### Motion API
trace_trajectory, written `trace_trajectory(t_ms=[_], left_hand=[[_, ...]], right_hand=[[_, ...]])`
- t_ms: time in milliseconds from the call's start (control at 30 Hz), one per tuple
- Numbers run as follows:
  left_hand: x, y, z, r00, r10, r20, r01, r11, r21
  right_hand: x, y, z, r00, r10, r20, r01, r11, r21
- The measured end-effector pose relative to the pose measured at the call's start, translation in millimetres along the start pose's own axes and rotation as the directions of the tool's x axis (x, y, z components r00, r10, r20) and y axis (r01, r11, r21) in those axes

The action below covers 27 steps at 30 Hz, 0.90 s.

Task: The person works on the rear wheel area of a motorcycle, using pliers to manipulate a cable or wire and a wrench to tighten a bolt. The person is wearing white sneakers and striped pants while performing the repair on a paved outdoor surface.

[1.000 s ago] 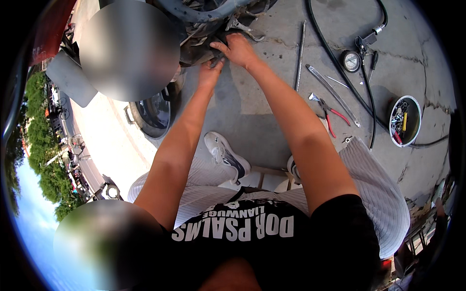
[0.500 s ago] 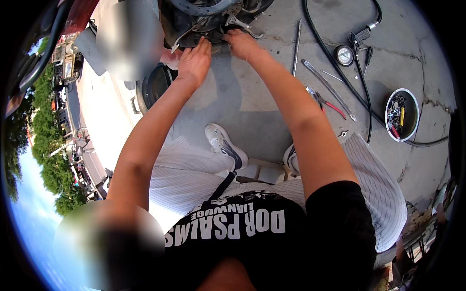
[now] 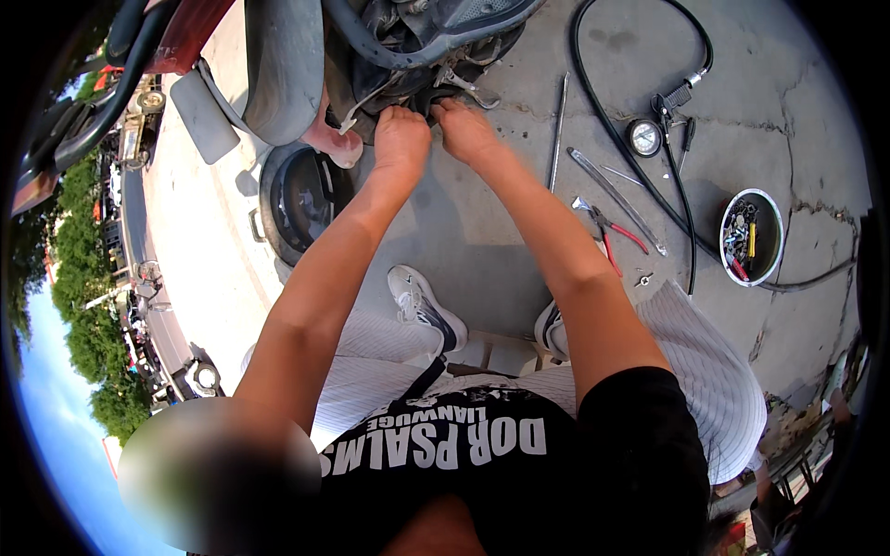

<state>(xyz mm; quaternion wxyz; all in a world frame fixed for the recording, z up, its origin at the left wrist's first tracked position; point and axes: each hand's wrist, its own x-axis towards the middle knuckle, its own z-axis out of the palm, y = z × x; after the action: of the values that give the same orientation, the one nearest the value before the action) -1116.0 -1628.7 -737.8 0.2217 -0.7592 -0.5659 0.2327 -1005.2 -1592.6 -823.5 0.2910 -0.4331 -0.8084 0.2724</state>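
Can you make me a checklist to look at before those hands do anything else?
1. Both hands at the dark machine: ok. Left hand and right hand are at its lower edge.
2. Firm grip: cannot tell. What they pinch is hidden.
3. Gloves on: not ok. Both hands are bare.
4. Red-handled pliers away from the hands: ok, they're off to the right.
5. Every little piece inside the bowl: not ok. A small metal piece lies outside.

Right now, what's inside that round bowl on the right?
Inside the bowl are small metal parts, a yellow item and a red item; whatever lies beneath them is covered.
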Motion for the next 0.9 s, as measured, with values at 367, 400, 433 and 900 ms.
trace_trajectory(t_ms=[367,400,433,900], left_hand=[[-23,0,-16,0.986,-0.073,-0.152,0.019,0.944,-0.33],[-24,0,-18,0.985,-0.073,-0.154,0.016,0.938,-0.345],[-26,-1,-20,0.985,-0.074,-0.155,0.013,0.933,-0.359],[-25,5,-28,0.995,-0.049,-0.083,0.021,0.95,-0.311]], right_hand=[[17,-27,-3,0.952,-0.024,-0.306,0.17,0.871,0.461],[17,-28,-2,0.953,-0.034,-0.302,0.182,0.861,0.474],[17,-29,-1,0.953,-0.046,-0.299,0.195,0.851,0.488],[34,-4,13,0.95,-0.197,0.241,-0.019,0.736,0.677]])
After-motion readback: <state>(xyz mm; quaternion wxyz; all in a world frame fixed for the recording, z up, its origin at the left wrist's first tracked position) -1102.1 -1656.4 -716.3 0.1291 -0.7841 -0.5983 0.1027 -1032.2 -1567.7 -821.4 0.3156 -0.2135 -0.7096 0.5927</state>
